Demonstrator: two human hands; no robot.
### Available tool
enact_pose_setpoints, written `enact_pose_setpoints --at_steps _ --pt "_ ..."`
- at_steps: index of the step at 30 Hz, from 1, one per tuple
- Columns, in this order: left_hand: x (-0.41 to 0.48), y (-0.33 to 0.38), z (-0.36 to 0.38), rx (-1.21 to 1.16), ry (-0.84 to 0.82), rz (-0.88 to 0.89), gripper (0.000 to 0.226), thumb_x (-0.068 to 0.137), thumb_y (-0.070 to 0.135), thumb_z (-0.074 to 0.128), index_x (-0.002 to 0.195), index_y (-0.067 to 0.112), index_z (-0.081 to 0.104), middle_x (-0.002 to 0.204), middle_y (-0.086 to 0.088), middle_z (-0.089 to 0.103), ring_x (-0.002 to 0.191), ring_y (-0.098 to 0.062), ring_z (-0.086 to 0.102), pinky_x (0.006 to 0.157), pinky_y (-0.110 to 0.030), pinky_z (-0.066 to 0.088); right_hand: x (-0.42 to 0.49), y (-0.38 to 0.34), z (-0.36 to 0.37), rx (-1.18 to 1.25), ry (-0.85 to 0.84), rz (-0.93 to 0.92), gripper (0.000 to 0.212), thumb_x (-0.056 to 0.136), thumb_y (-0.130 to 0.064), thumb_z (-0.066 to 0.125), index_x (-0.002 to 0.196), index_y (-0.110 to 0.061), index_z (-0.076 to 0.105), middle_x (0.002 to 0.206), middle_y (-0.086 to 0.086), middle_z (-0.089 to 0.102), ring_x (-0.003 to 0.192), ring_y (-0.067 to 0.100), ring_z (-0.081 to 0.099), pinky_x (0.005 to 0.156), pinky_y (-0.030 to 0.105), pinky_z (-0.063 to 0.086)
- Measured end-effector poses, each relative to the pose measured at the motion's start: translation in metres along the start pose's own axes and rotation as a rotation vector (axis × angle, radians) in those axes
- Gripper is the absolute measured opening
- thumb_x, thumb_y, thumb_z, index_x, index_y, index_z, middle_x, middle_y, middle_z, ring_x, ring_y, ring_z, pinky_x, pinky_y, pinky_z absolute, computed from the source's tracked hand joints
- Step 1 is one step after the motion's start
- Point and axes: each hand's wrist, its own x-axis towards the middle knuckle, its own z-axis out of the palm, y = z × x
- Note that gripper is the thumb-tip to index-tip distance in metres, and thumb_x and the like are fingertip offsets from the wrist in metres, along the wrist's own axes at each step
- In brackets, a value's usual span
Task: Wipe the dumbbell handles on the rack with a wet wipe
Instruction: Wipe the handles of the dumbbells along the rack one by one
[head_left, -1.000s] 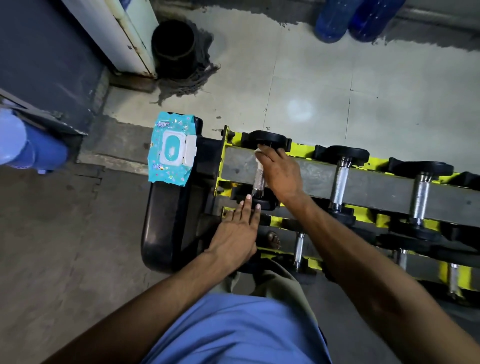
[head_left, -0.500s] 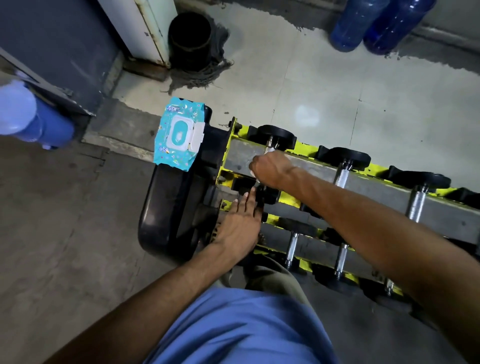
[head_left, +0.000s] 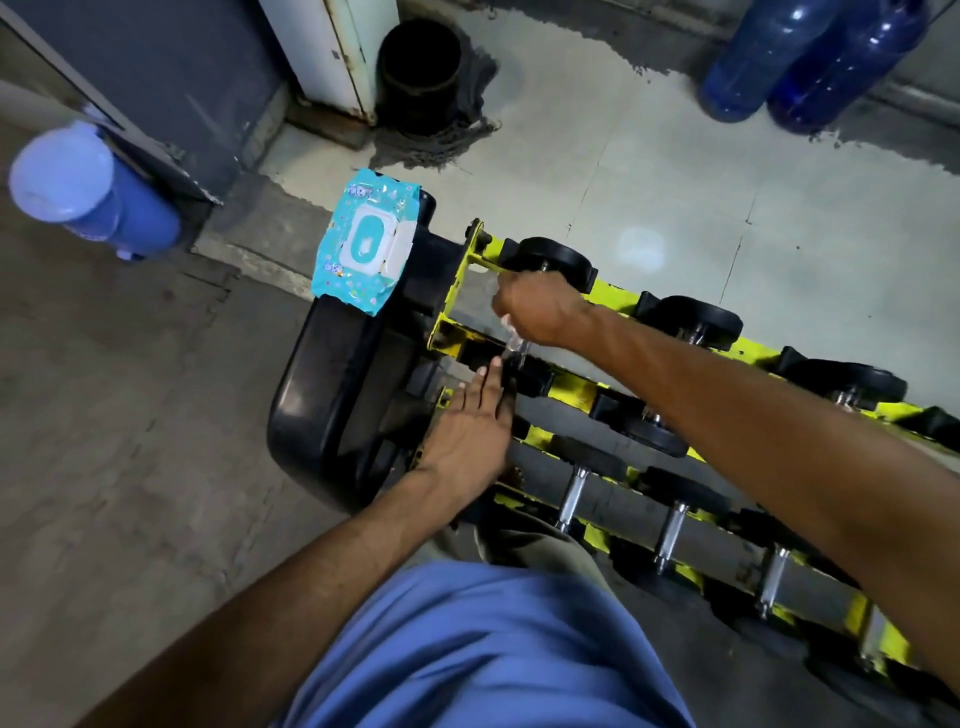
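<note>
At the rack's (head_left: 457, 283) left end, top tier, the right hand (head_left: 540, 309) was clamped down over the first dumbbell (head_left: 558, 260); fingers curled tight round its handle (head_left: 521, 354), a pale wipe (head_left: 509, 332) bunched under the palm and poking out at the near side; only a sliver of chrome showed below the fist. The left hand (head_left: 467, 431) lay flat, fingers straight and together, resting on the end of the tier below, holding nothing; its fingertips reached close to the dumbbell's near head, though contact could not be told. More dumbbells (head_left: 696, 322) sat in a row to the right along the top tier; further chrome handles stood on the bottom tier (head_left: 571, 499). Just left of the rack, a teal pack (head_left: 366, 247) lay on a black cover (head_left: 322, 405), lid closed. Two blue bottles (head_left: 810, 57) stood well apart on the pale floor (head_left: 675, 197) at the back.
</note>
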Motion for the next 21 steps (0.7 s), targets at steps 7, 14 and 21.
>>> enact_pose_setpoints --at_steps 7,14,21 --pt "-0.002 0.002 -0.007 -0.004 -0.021 -0.017 0.082 0.102 0.031 0.049 0.165 0.003 0.006 0.171 -0.028 -0.01 0.161 -0.039 0.003 0.129 -0.05 0.016 -0.046 -0.021 0.046 0.424 0.185 0.193 0.014 0.085 -0.016 0.059 0.094 -0.022 0.068 0.097 0.003 0.066 0.087 0.03 0.066 0.066 0.036 0.054" --pt "-0.002 0.001 -0.012 -0.007 -0.044 -0.007 0.098 0.096 0.037 0.058 0.165 0.004 -0.003 0.17 -0.028 -0.016 0.161 -0.039 0.001 0.13 -0.049 0.016 -0.056 -0.036 0.09 1.034 0.208 0.88 0.017 0.09 -0.029 0.066 0.102 -0.029 0.077 0.102 -0.002 0.077 0.096 0.024 0.07 0.08 0.036 0.058" --pt "-0.006 -0.008 -0.013 0.018 -0.049 0.039 0.104 0.092 0.038 0.062 0.165 0.003 -0.003 0.169 -0.03 -0.017 0.161 -0.038 0.003 0.131 -0.045 0.014 -0.047 -0.033 0.088 1.43 0.08 0.754 0.027 0.088 0.01 0.05 0.085 -0.008 0.07 0.065 0.004 0.059 0.054 0.013 0.05 0.044 0.019 0.037"
